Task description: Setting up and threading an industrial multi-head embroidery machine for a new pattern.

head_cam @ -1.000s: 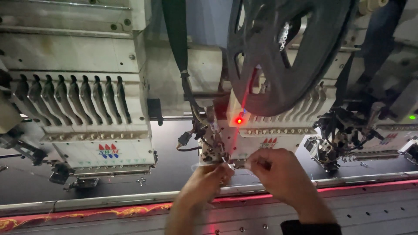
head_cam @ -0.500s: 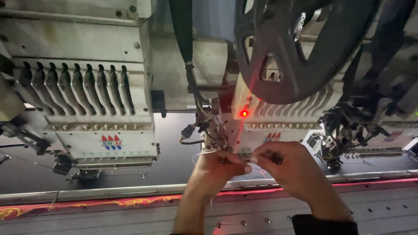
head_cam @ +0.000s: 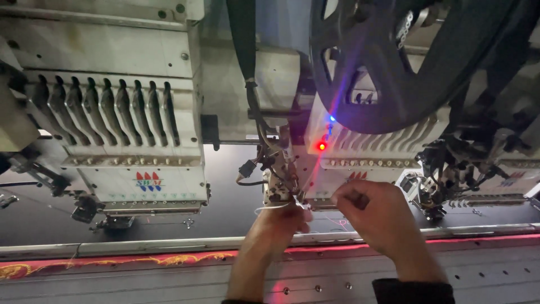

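Note:
Both my hands reach up to the small attachment (head_cam: 279,188) hanging beside the middle embroidery head (head_cam: 360,163). My left hand (head_cam: 279,222) pinches a thin pale thread or strip (head_cam: 270,208) just under that attachment, fingertips touching its metal foot. My right hand (head_cam: 374,211) is curled beside it, fingers pinched together on what seems the same fine thread; the thread itself is too thin to follow. A red light (head_cam: 321,146) and a blue light (head_cam: 332,119) glow on the head above my hands.
A second embroidery head (head_cam: 129,135) with a row of levers stands at the left, a third (head_cam: 484,163) at the right. A large dark reel (head_cam: 405,62) hangs overhead. Dark fabric (head_cam: 169,219) lies under the heads; a metal rail (head_cam: 140,246) and red-gold trim (head_cam: 112,264) run along the front.
The view has shifted slightly, so the machine sits lower right in frame. My hands have stayed at the attachment, the right one drawing a little away to the right.

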